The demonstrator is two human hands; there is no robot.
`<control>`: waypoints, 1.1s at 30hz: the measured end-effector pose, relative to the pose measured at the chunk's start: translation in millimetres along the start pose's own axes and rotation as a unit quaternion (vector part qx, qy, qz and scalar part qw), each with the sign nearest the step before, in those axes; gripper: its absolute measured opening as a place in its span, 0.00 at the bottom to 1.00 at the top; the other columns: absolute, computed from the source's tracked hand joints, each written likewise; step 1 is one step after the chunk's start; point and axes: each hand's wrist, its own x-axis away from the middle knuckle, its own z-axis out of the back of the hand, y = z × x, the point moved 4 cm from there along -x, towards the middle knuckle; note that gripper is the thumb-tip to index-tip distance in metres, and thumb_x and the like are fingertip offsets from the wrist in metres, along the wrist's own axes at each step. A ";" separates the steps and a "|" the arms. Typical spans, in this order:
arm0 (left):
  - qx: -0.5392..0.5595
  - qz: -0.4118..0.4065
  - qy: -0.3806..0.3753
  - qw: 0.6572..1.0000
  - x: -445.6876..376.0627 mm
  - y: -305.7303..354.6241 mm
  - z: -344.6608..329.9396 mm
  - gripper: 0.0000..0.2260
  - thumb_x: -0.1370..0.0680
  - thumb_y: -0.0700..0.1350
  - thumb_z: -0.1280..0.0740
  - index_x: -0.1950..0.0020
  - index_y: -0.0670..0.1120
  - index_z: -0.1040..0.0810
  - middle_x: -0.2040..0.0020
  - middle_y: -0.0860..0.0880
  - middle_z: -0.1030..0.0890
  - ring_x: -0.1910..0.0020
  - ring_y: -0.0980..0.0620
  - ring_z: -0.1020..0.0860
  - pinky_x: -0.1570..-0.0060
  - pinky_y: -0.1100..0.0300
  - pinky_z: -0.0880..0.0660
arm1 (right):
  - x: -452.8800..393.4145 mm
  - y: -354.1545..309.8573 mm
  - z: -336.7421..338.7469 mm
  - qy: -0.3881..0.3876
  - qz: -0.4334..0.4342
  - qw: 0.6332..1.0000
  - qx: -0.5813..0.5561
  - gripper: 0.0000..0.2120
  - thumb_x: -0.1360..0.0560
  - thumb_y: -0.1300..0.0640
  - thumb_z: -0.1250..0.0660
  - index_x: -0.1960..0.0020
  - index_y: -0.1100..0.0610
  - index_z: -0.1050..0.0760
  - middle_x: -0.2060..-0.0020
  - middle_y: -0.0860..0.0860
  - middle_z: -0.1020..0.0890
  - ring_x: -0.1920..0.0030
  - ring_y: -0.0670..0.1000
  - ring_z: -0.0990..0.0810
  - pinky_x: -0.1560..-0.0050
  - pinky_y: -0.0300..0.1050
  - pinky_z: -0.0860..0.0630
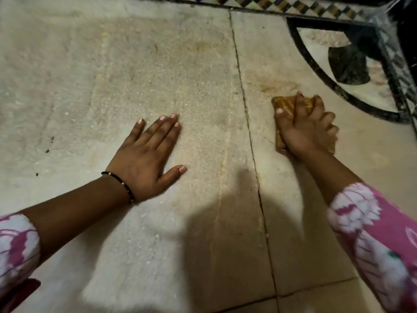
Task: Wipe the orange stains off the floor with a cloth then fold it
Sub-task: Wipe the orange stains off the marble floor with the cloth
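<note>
A folded orange-brown cloth (284, 104) lies on the pale stone floor (112, 64), right of a long joint line. My right hand (309, 127) lies on top of it, fingers curled over the cloth and pressing it down; most of the cloth is hidden under the hand. Just beyond the cloth is an orange stain (278, 84) smeared on the tile. A fainter orange mark (203, 45) shows further back, left of the joint. My left hand (146, 154) rests flat on the floor left of the joint, fingers straight and spread, holding nothing.
A black curved inlay (316, 73) and a dark checkered border (293, 5) run along the far right and back edge. A dark patch (347, 64) sits inside the inlay. A few small black specks (48, 145) dot the floor at left.
</note>
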 end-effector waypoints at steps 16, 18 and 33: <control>0.010 0.003 -0.008 1.000 0.4 3.3 1.0 0.37 0.26 0.66 0.55 0.23 0.43 0.49 0.23 0.47 0.50 0.25 0.49 0.50 0.28 0.47 0.56 | 87.2 133.5 0.2 0.042 -0.104 0.994 -0.011 0.33 0.27 0.30 0.54 0.26 0.41 0.46 0.25 0.53 0.45 0.32 0.61 0.41 0.35 0.63 0.41; 0.014 0.009 -0.012 1.000 -0.7 2.5 0.0 0.38 0.26 0.66 0.55 0.23 0.44 0.51 0.23 0.48 0.52 0.24 0.50 0.51 0.28 0.47 0.57 | 70.0 99.4 -1.5 0.013 -0.111 0.994 0.000 0.34 0.27 0.30 0.55 0.25 0.44 0.49 0.24 0.55 0.49 0.31 0.64 0.43 0.34 0.66 0.43; 0.110 0.137 -0.046 0.983 108.0 -5.8 14.9 0.49 0.35 0.74 0.52 0.23 0.44 0.56 0.24 0.50 0.57 0.26 0.54 0.55 0.28 0.47 0.55 | 135.9 20.2 -12.5 -0.017 0.102 0.995 0.008 0.36 0.28 0.28 0.56 0.24 0.43 0.53 0.23 0.53 0.50 0.29 0.62 0.45 0.33 0.65 0.44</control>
